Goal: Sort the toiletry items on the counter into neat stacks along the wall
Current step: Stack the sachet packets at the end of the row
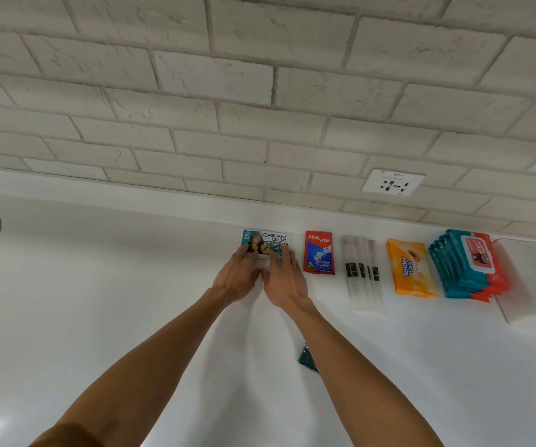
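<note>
**Both hands on the Cream Silk stack at the wall**

My left hand [236, 279] and right hand [284, 280] lie side by side on the white counter [99, 301], fingers spread flat over the near edge of the Cream Silk sachets [268, 242]. I am pressing on them from both sides, not closing a fist around them. The pile sits against the foot of the tiled wall [260, 91]; how many sachets it holds I cannot tell, since only the top one shows.

To its right, in a row along the wall, each apart from the next:
- one red Colgate sachet [319, 253] on view, perhaps topping others
- four clear toothbrush sleeves [363, 272], lying side by side and overlapping
- one orange Tender Love pack [411, 269]
- a stack of teal-and-red wipes packs [468, 264], about six by the edges I can count

One teal sachet [307, 359] lies alone, well short of the row, partly hidden behind my right forearm. A socket [394, 182] sits in the wall above the sleeves.
</note>
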